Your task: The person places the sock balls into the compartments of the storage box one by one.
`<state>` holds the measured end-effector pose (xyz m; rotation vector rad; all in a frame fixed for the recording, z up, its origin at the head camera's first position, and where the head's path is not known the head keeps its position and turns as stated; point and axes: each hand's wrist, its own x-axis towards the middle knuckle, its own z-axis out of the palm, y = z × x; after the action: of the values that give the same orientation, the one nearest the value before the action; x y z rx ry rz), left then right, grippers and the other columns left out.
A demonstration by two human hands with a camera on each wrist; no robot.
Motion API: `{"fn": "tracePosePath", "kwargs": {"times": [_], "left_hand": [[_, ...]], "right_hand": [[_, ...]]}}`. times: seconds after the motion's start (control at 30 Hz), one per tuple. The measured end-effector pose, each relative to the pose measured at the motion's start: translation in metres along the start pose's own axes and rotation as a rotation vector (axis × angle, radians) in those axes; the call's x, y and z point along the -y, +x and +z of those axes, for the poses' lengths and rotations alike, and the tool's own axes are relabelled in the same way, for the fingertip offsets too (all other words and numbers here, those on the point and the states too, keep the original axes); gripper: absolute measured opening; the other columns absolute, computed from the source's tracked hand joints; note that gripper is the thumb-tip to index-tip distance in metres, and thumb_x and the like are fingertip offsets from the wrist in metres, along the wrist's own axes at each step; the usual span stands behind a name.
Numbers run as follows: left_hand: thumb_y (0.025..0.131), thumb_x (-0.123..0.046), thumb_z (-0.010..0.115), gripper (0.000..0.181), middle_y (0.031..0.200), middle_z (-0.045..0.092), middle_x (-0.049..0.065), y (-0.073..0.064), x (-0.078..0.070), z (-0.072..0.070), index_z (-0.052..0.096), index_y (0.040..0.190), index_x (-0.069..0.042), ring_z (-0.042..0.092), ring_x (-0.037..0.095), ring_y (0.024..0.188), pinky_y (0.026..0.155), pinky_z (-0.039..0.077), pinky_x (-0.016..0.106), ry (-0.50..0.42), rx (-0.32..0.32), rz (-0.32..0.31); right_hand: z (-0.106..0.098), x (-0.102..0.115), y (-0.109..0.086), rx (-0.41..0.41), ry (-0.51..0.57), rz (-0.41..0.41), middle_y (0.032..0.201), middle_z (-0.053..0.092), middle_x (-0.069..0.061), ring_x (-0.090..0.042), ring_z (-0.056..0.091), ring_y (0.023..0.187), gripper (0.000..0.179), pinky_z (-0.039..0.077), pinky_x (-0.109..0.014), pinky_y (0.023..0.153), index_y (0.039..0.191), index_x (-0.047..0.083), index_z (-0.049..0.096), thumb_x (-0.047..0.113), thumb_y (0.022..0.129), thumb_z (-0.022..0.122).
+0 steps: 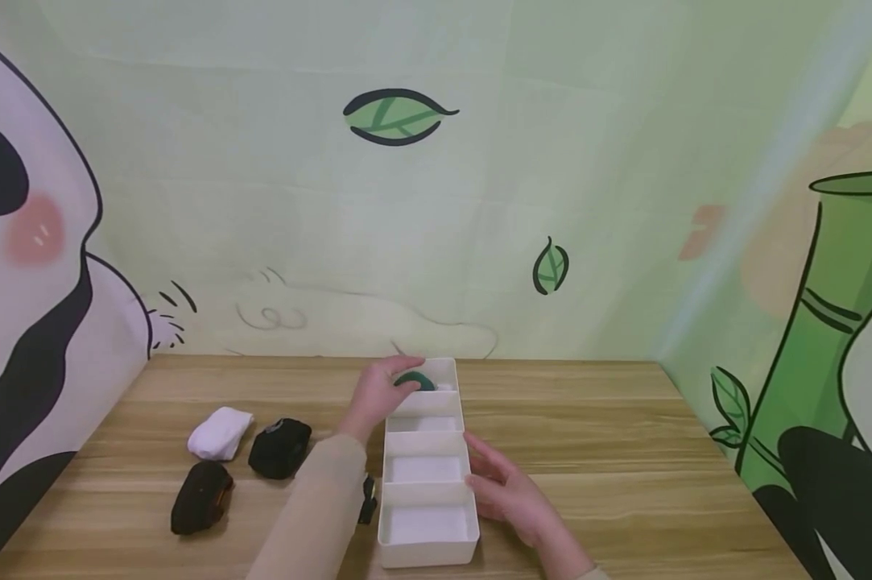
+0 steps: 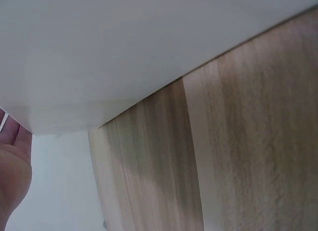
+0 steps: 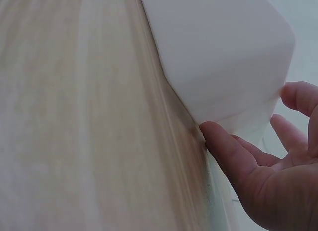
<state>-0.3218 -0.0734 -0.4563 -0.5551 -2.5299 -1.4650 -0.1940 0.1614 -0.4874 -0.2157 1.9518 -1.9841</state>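
A long white divided box (image 1: 467, 459) lies on the wooden table, its compartments in a row running away from me. My left hand (image 1: 378, 395) reaches to the farthest compartment and holds a dark green rounded bundle (image 1: 415, 379) between thumb and fingers. Part of that bundle is hidden behind the divider. Along the box's right side, my right hand (image 1: 508, 491) rests its fingertips and thumb. In the right wrist view, the right-hand fingers (image 3: 231, 151) touch the box's lower edge and side. The left wrist view shows mostly the box wall (image 2: 124, 47).
Left of the box lie a white cloth bundle (image 1: 221, 433), a black bundle (image 1: 279, 449) and a dark bundle (image 1: 200, 498) with an orange mark. Another black item (image 1: 367, 499) peeks out between the left sleeve and the box. A printed backdrop (image 1: 479, 185) stands behind the table.
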Motion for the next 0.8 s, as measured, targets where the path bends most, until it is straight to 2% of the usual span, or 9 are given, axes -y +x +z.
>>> {"fn": "tracePosePath", "kwargs": {"times": [0.57,0.8], "left_hand": [[0.089,-0.011,0.075,0.041,0.125,0.066,0.011,-0.014,-0.007,-0.006,0.065,0.127,-0.003,0.058,0.031,0.119,0.103,0.043,0.048,-0.049,-0.053,-0.017],[0.09,-0.015,0.074,0.042,0.125,0.066,0.011,-0.023,-0.011,-0.011,0.064,0.13,-0.005,0.059,0.027,0.116,0.105,0.042,0.046,-0.074,-0.107,-0.064]], "right_hand": [[-0.002,-0.003,0.001,0.01,0.011,-0.001,0.152,0.031,-0.032,-0.037,0.054,0.122,0.068,0.051,-0.051,0.093,0.156,0.015,0.031,0.017,0.097,0.064],[-0.001,-0.001,0.0,0.01,0.02,-0.001,0.152,0.03,-0.031,-0.036,0.054,0.122,0.068,0.05,-0.051,0.093,0.156,0.015,0.03,0.015,0.097,0.063]]}}
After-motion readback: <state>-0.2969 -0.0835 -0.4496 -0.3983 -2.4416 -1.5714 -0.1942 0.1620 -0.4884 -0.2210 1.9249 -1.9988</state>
